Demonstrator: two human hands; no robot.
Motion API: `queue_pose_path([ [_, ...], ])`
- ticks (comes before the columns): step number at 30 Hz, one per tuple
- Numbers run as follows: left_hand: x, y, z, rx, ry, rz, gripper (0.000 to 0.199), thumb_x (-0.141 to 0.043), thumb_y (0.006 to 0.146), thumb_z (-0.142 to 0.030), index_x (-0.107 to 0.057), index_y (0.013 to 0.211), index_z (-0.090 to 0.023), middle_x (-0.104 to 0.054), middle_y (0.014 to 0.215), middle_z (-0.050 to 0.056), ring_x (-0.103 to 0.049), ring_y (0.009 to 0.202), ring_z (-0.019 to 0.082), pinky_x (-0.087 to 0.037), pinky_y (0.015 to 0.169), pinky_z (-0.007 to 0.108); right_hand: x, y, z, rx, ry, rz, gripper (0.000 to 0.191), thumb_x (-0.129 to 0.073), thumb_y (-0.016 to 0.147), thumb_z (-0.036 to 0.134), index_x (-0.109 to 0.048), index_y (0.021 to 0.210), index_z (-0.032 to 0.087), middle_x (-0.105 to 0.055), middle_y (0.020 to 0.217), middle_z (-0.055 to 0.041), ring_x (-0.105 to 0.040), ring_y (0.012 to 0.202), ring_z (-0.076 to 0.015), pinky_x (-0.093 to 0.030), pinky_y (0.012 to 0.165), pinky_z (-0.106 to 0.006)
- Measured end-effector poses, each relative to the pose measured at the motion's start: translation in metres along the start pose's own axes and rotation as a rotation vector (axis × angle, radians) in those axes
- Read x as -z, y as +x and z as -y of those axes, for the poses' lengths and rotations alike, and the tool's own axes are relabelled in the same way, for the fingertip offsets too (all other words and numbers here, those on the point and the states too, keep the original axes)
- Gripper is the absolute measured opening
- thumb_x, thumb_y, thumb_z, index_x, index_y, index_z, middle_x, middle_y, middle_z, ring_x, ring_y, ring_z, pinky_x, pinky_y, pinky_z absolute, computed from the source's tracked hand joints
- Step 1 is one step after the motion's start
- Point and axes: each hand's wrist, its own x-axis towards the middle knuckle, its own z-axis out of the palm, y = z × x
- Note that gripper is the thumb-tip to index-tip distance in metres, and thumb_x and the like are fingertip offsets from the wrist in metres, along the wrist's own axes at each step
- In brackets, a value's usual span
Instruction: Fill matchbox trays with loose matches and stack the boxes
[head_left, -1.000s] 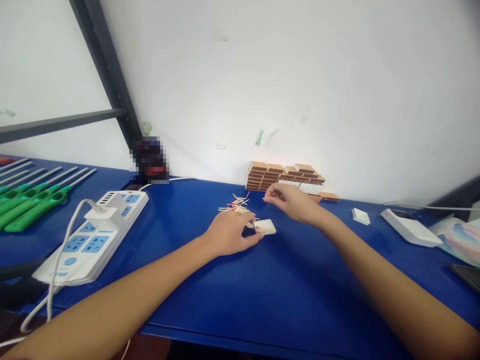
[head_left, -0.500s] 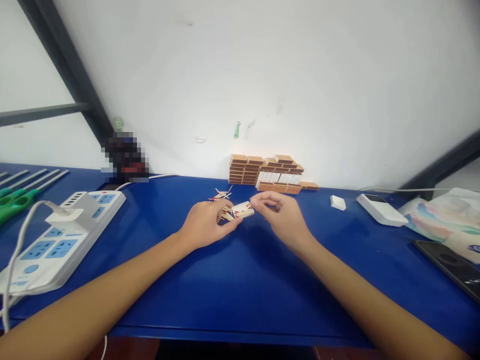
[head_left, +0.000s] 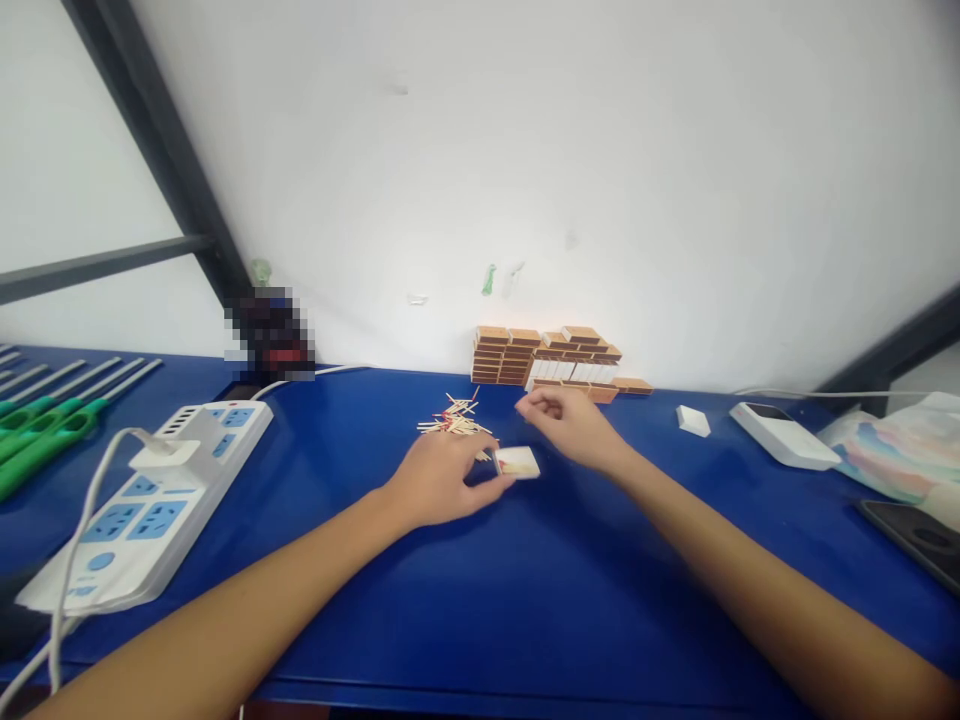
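Left hand (head_left: 446, 482), head view: thumb and fingers closed on the left end of a white tray (head_left: 526, 461), nearer the back edge of the worktop (head_left: 480, 610) than the front. Right hand (head_left: 571, 425): beside the tray, thumb and forefinger nearly together; whether they pinch anything cannot be told. Loose matches (head_left: 454, 426) lie towards the back edge, before stacked matchboxes (head_left: 501, 356). Step in hand, apparently: loading the tray; the next move calls for a precise fingertip pinch.
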Motion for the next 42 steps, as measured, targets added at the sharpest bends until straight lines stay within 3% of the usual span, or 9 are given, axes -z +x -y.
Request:
queue_pose_path([
  [5,-0.002,-0.003,-0.002,-0.075,0.045,0.205,0.035,-0.068,0.091,-0.052,-0.073,0.110,-0.023,-0.068,0.071,0.000,-0.064,0.065,0.019,-0.038,0.059,0.029,-0.004,0.051,0.021,0.221,-0.426,0.261,0.020,-0.064,0.094,0.018,-0.075,0.110,0.016,-0.078,0.094,-0.0072,-0.068,0.079,-0.0185,-0.047,0.073,-0.030],
  [8,-0.003,-0.003,-0.002,-0.077,0.090,0.226,0.038,-0.065,0.093,-0.054,-0.072,0.113,-0.023,-0.072,0.079,0.003,-0.068,0.071,0.022,-0.041,0.061,0.031,-0.014,0.071,0.039,0.097,-0.510,0.215,0.018,-0.059,0.099,0.022,-0.076,0.098,0.016,-0.079,0.089,-0.0078,-0.071,0.078,-0.0191,-0.049,0.074,-0.029],
  [11,-0.005,-0.002,-0.001,-0.089,0.118,0.234,0.040,-0.063,0.094,-0.055,-0.070,0.114,-0.022,-0.074,0.085,0.005,-0.071,0.077,0.025,-0.043,0.064,0.033,-0.024,0.083,0.050,-0.094,-0.546,0.161,0.036,-0.051,0.105,0.029,-0.076,0.083,0.015,-0.079,0.077,-0.0091,-0.072,0.067,-0.0177,-0.052,0.072,-0.028],
  [14,-0.007,-0.002,-0.001,-0.100,0.129,0.230,0.040,-0.063,0.095,-0.055,-0.070,0.114,-0.021,-0.075,0.087,0.006,-0.071,0.079,0.025,-0.045,0.065,0.034,-0.032,0.091,0.054,-0.149,-0.582,0.175,0.043,-0.051,0.105,0.032,-0.075,0.073,0.015,-0.077,0.070,-0.0098,-0.073,0.069,-0.0183,-0.054,0.075,-0.027],
  [18,-0.006,-0.002,-0.002,-0.107,0.136,0.225,0.039,-0.064,0.094,-0.054,-0.071,0.112,-0.021,-0.075,0.087,0.005,-0.072,0.078,0.026,-0.045,0.064,0.034,-0.039,0.099,0.054,-0.179,-0.688,0.177,0.040,-0.056,0.103,0.036,-0.077,0.078,0.013,-0.077,0.071,-0.0148,-0.076,0.085,-0.0266,-0.055,0.082,-0.033],
  [21,-0.005,-0.002,-0.003,-0.108,0.131,0.230,0.038,-0.063,0.094,-0.054,-0.071,0.110,-0.021,-0.076,0.087,0.005,-0.072,0.078,0.025,-0.044,0.063,0.033,-0.041,0.101,0.051,-0.143,-0.766,0.189,0.029,-0.062,0.100,0.034,-0.078,0.095,0.010,-0.079,0.094,-0.0212,-0.074,0.100,-0.0317,-0.053,0.087,-0.037],
  [25,-0.006,-0.002,-0.003,-0.102,0.143,0.242,0.038,-0.063,0.095,-0.055,-0.070,0.110,-0.021,-0.076,0.087,0.006,-0.072,0.079,0.026,-0.044,0.063,0.034,-0.038,0.096,0.045,0.030,-0.782,0.297,0.019,-0.066,0.096,0.021,-0.076,0.112,0.019,-0.077,0.120,-0.0151,-0.069,0.114,-0.0284,-0.048,0.090,-0.032],
  [34,-0.006,-0.002,0.000,-0.062,0.129,0.222,0.038,-0.062,0.095,-0.054,-0.069,0.111,-0.021,-0.077,0.089,0.008,-0.073,0.081,0.028,-0.048,0.067,0.035,-0.014,0.083,0.035,0.134,-0.664,0.480,0.008,-0.063,0.096,0.015,-0.070,0.092,0.017,-0.078,0.100,-0.0098,-0.069,0.090,-0.0208,-0.045,0.074,-0.027],
  [42,-0.004,0.002,-0.001,0.102,0.148,0.090,0.033,-0.061,0.095,-0.051,-0.071,0.104,-0.021,-0.077,0.087,0.007,-0.073,0.079,0.027,-0.047,0.065,0.034,0.023,-0.004,0.048,0.238,-0.481,0.393,0.014,-0.053,0.103,0.026,-0.059,0.091,0.021,-0.069,0.092,-0.0049,-0.060,0.078,-0.0182,-0.042,0.067,-0.029],
])
